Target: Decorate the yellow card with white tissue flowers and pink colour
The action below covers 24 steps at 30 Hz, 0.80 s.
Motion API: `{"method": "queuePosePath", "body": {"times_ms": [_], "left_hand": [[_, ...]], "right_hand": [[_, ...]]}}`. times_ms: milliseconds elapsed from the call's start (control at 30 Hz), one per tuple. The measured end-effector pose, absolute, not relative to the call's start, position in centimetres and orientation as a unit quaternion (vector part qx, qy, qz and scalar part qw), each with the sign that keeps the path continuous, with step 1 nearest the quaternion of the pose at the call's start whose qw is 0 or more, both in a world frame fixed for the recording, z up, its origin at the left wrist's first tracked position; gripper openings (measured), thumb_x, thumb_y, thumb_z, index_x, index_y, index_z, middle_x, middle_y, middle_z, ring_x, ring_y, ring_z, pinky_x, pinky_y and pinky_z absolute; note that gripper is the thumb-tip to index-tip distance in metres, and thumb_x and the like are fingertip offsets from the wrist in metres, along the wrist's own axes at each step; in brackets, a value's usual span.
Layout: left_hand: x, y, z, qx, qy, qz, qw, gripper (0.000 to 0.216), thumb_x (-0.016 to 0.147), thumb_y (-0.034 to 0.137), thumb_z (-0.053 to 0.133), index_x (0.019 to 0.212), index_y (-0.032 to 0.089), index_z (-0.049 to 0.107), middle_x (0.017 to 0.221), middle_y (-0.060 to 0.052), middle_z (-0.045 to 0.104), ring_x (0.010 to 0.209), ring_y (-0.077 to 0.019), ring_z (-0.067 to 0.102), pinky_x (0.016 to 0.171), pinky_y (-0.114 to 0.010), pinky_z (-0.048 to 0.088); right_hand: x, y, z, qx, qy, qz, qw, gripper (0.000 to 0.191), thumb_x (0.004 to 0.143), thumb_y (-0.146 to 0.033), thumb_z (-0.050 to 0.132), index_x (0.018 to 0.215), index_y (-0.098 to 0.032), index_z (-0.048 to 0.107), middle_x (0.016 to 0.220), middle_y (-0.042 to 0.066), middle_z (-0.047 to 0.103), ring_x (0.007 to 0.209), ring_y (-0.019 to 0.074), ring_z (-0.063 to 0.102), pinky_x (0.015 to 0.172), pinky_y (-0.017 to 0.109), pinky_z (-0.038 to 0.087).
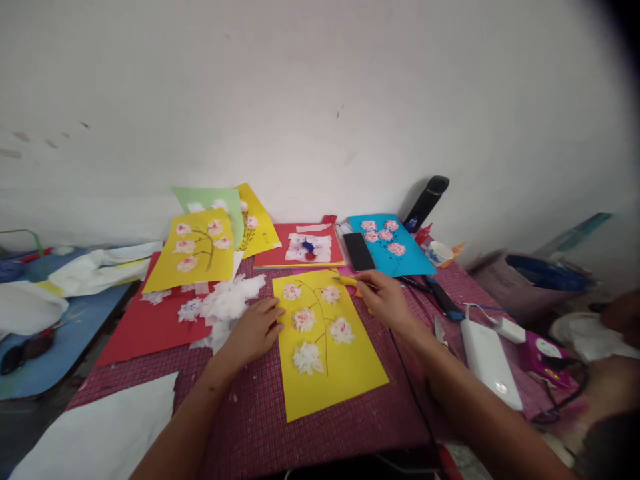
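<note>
Card (345, 380) lies between hands: left (256, 331) flat on its edge, right (386, 300) pinching perhaps a pen (350, 281).

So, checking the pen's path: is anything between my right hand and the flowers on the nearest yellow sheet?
Nothing visible: the right hand with its yellow pen is at the yellow paper sheet's top edge, tissue flowers uncovered.
</note>
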State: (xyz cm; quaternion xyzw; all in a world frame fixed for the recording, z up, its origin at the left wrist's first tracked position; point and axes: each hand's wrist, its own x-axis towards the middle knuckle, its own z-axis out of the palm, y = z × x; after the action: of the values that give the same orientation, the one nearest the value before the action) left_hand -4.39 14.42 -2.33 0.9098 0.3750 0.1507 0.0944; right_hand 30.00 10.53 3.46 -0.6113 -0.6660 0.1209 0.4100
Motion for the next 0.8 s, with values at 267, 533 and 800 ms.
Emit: {"method": "queuePosePath", "body": {"times_ms": [267,533,800], "left_hand": [[-4.4,14.4,-2.5,0.910,0.375,0.156,0.088,0.029,0.096,0.027,0.054,0.120,0.018,0.068,0.135,-0.014,0.061,0.124,-0.0296,0.059,0.106,-0.047,0.048],[-4.5,14.6,-2.5,0.914,0.365,0.160,0.073,0.027,0.098,0.030,0.052,0.119,0.020,0.067,0.133,-0.012,0.062,0.122,-0.0282,0.060,0.104,-0.045,0.049],[-4.5,14.6,-2.7,0.911,0.375,0.150,0.076,0.031,0.098,0.031,0.053,0.122,0.019,0.067,0.137,-0.013,0.060,0.125,-0.0297,0.058,0.106,-0.047,0.048]], "right_hand": [[31.0,-1.7,2.4,-0.633,-0.635,0.159,0.413,0.016,0.097,-0.032,0.059,0.099,-0.023,0.073,0.093,0.004,0.076,0.082,0.0210,0.071,0.073,0.030,0.056],[30.3,-4.2,0.7,-0.653,-0.625,0.139,0.406,0.017,0.097,-0.030,0.058,0.098,-0.023,0.073,0.090,0.004,0.077,0.078,0.0207,0.072,0.071,0.029,0.057],[30.4,-3.0,0.0,-0.649,-0.639,0.128,0.393,0.017,0.097,-0.030,0.057,0.097,-0.022,0.072,0.089,0.005,0.076,0.079,0.0208,0.072,0.074,0.032,0.057]]}}
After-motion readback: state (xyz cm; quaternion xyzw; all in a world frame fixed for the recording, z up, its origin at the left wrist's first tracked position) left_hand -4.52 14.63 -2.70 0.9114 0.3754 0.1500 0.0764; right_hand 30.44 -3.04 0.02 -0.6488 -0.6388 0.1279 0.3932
